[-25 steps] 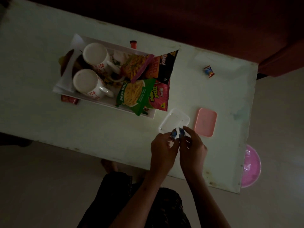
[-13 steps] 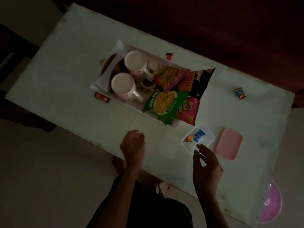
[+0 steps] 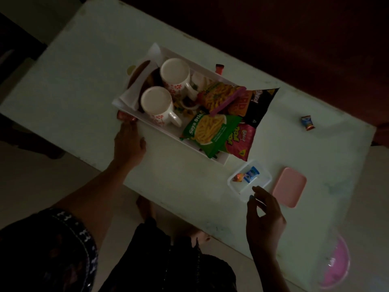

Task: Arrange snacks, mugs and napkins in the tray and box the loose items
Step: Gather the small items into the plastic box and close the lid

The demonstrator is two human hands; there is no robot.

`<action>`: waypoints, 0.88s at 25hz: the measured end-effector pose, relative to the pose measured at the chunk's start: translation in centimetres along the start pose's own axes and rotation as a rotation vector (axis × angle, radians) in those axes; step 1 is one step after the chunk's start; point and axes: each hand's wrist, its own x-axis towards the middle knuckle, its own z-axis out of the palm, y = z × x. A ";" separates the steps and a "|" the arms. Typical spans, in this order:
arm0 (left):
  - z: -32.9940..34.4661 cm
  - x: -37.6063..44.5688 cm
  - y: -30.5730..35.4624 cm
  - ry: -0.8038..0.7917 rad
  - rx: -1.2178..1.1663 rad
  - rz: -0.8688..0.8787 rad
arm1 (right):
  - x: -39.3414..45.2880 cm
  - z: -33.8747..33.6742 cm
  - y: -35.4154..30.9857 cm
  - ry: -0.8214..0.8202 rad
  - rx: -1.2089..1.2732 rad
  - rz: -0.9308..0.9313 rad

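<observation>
A white tray (image 3: 160, 130) on the pale table holds two floral mugs (image 3: 174, 70) (image 3: 156, 101), folded napkins (image 3: 136, 89) and several snack packets, a green one (image 3: 210, 131) on top. My left hand (image 3: 128, 142) lies flat on the table, fingertips touching a small red packet (image 3: 124, 115) at the tray's near left corner. A clear box (image 3: 262, 183) sits to the right of the tray with a blue candy (image 3: 251, 174) and an orange candy (image 3: 239, 177) inside. My right hand (image 3: 265, 213) hovers at the box's near edge, fingers apart and holding nothing.
A pink lid (image 3: 289, 186) lies right of the clear box. A loose blue-and-red candy (image 3: 307, 123) sits far right on the table. A small red item (image 3: 219, 68) stands behind the tray. A pink dish (image 3: 334, 268) is on the floor past the table's right corner.
Both hands held the blue candy over the box; it now lies inside. My left hand has swung left to the red packet by the tray. My right hand stays near the box.
</observation>
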 end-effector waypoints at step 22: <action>1.8 -19.9 21.1 -0.113 -0.672 0.409 | 1.7 -1.7 3.2 0.095 0.064 0.185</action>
